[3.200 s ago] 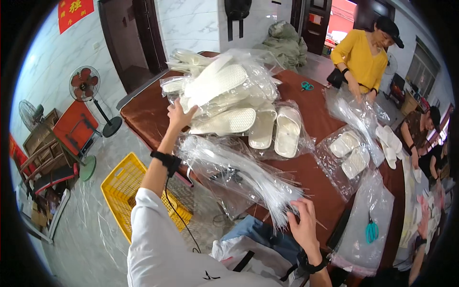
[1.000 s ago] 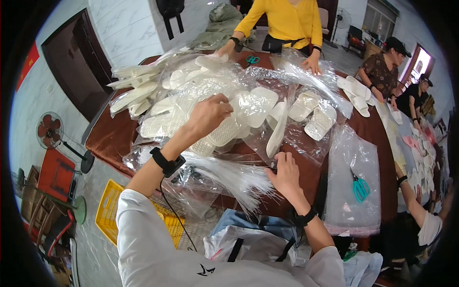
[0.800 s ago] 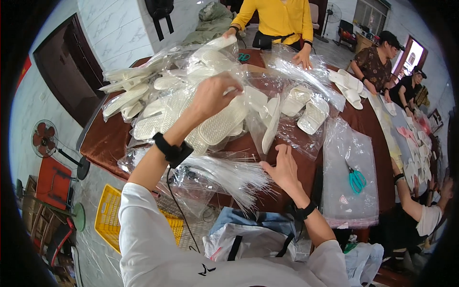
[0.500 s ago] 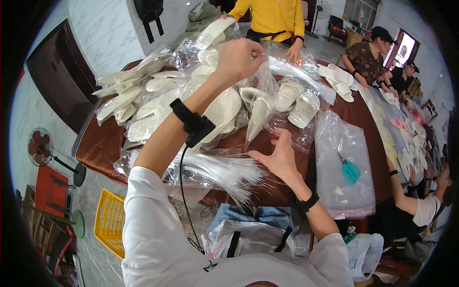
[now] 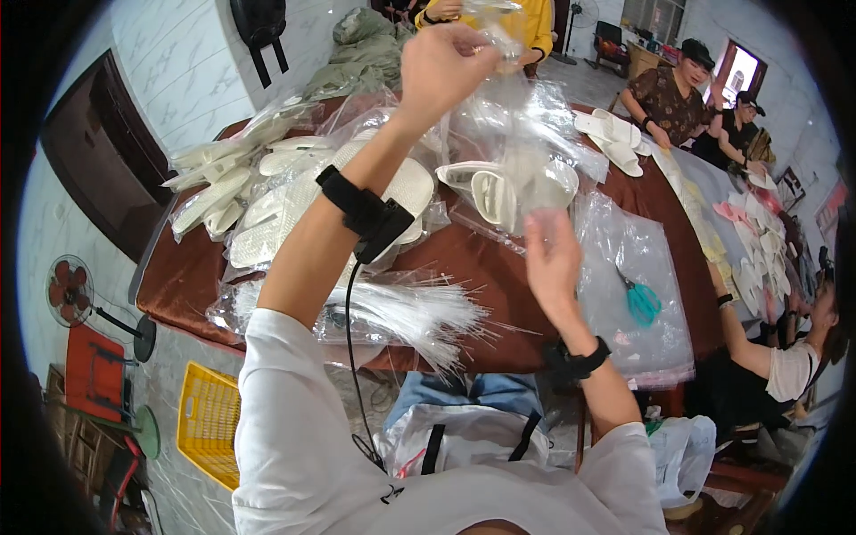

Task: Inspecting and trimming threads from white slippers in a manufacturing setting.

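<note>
a clear plastic bag [image 5: 522, 134] hung above the table [image 5: 464, 259], and inside it were white slippers [image 5: 499, 192], their soles showing through the film near the bottom of the bag. the left hand [image 5: 441, 67] was raised high and closed tightly on the top of the bag, pinching the bunched plastic in its fist. the right hand [image 5: 551, 259] was lower, with the fingers spread half open, touching the lower edge of the bag just under the slippers; if it really gripped the film i could not tell. more white slippers in clear bags [image 5: 259, 201] lay in a heap on the left part of the table, which was covered with a dark red cloth. a bundle of thin clear plastic strips [image 5: 401, 316] lay at the near edge, under the left forearm. flat clear bags [image 5: 633, 303] were spread on the right, and small teal scissors [image 5: 640, 301] lay on them. other people sat at the far and right sides of the table, with more slippers [image 5: 615, 143] before them. a yellow crate [image 5: 207, 423] stood on the floor at the left, below the table edge.
</note>
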A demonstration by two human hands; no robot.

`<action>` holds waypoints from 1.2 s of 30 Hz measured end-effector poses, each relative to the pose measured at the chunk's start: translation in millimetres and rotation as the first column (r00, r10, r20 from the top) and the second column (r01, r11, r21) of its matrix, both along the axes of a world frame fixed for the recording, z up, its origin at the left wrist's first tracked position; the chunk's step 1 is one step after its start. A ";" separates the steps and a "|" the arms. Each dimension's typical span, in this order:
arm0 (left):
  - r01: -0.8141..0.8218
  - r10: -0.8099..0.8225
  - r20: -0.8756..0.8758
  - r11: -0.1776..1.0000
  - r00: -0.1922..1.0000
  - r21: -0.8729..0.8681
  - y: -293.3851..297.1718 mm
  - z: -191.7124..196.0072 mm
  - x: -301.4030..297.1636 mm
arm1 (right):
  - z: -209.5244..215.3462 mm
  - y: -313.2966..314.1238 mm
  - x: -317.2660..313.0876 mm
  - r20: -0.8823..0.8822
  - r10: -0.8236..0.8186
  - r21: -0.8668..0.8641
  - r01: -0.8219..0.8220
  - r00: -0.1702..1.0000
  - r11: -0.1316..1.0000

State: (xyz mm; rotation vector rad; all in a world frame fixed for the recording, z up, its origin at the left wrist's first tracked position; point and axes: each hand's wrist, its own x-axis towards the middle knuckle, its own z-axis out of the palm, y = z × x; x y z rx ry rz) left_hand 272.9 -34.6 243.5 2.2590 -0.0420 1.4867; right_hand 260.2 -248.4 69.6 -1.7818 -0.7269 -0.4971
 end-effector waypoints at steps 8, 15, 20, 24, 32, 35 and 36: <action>0.426 -0.385 0.204 0.878 0.900 -0.220 -23.2 34.3 -34.6 | 48.6 -59.0 37.6 0.057 0.015 0.309 -0.032 0.998 0.950; 0.247 -0.244 0.196 0.969 0.950 0.005 -79.5 48.8 -71.3 | 69.6 -114.4 17.1 -0.076 0.132 0.465 -0.081 0.988 0.882; 0.283 -0.290 0.201 0.957 0.935 0.063 -93.3 40.4 -55.8 | 99.9 -168.4 18.1 -0.117 0.059 0.519 0.010 0.991 0.854; 0.377 -0.396 -0.100 0.911 0.913 -0.168 -92.9 16.3 -31.0 | 104.8 -190.7 34.2 -0.169 -0.017 0.529 0.105 0.986 0.842; 0.295 -0.576 -0.350 0.743 0.739 -0.601 -127.4 -93.1 40.7 | 37.4 -255.2 113.0 -0.400 -0.063 0.077 0.103 0.914 0.992; 0.247 -0.524 -0.393 0.784 0.756 -0.569 -140.8 -140.6 43.8 | 3.0 -265.6 138.6 -0.417 -0.066 0.027 0.084 0.907 0.996; 0.219 -0.302 -0.306 0.935 0.903 -0.278 -147.3 -155.3 42.5 | -9.7 -270.1 148.8 -0.419 -0.068 0.028 0.087 0.905 0.996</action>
